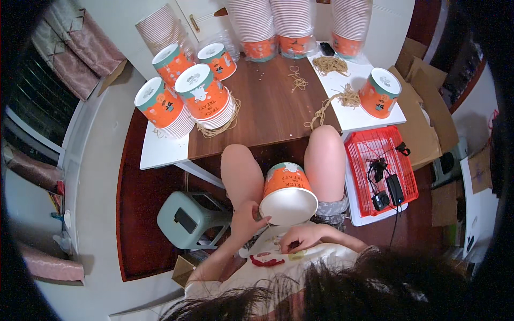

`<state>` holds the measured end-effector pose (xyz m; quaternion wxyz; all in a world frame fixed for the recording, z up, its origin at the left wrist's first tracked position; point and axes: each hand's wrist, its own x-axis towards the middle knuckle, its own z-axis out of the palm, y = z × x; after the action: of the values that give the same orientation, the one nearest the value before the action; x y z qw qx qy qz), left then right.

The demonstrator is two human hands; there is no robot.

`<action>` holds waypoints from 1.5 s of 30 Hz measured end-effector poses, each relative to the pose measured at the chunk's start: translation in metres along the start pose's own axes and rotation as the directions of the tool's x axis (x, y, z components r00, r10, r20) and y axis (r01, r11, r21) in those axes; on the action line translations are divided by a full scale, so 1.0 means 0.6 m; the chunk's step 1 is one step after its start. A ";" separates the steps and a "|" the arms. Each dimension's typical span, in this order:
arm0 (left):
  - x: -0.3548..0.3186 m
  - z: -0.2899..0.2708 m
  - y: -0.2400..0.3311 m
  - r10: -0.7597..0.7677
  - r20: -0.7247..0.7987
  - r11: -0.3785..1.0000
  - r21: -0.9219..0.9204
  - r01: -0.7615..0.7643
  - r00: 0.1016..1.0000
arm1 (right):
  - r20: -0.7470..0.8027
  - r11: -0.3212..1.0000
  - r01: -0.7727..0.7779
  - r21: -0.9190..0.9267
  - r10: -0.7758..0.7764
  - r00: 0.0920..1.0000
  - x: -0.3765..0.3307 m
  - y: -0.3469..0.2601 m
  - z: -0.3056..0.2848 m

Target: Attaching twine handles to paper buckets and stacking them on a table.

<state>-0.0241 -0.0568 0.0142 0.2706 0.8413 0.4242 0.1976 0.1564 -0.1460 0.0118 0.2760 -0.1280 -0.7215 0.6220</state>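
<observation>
An orange paper bucket (289,187) with a green band and a white inside is lodged between my knees, its mouth tilted toward me. At the left of its rim, my left hand (247,223) pinches the edge with thumb and finger. A short piece of thin cord (264,230) seems to show just below those fingers. Close below the rim, in front of my shirt, my right hand (303,237) is curled closed and apart from the bucket. Whatever lies inside its fingers is hidden.
Upside-down bucket stacks (203,96) stand on the table (257,107) at left, a single bucket (380,93) at right. Wrapped stacks (251,27) line the back. Tan cord bundles (330,65) lie at right. A red basket (369,144) holds black adapters; a grey-green stool (179,214) carries a phone.
</observation>
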 end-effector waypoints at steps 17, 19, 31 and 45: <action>-0.013 0.007 -0.065 0.015 0.033 0.933 -0.361 -0.002 0.999 | 0.000 0.998 0.064 0.007 -0.064 0.998 -0.001 -0.006 -0.006; -0.011 0.009 -0.079 -0.120 0.112 0.855 -0.494 0.161 0.986 | 0.079 0.999 -0.035 -0.003 0.035 0.996 0.000 -0.002 -0.008; 0.087 -0.014 -0.030 0.234 0.426 0.963 0.022 -0.269 0.874 | -0.025 0.960 -0.253 -0.118 0.252 0.967 0.018 -0.092 -0.003; 0.344 -0.341 0.008 0.688 -0.552 0.643 0.765 -0.041 0.471 | -0.200 0.026 -0.203 -0.979 -0.342 0.918 0.214 -0.144 -0.263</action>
<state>-0.0204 0.1689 0.1970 -0.3257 0.7614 0.3294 0.4536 0.1535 0.0356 0.1378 0.2736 -0.3657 -0.8825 -0.1123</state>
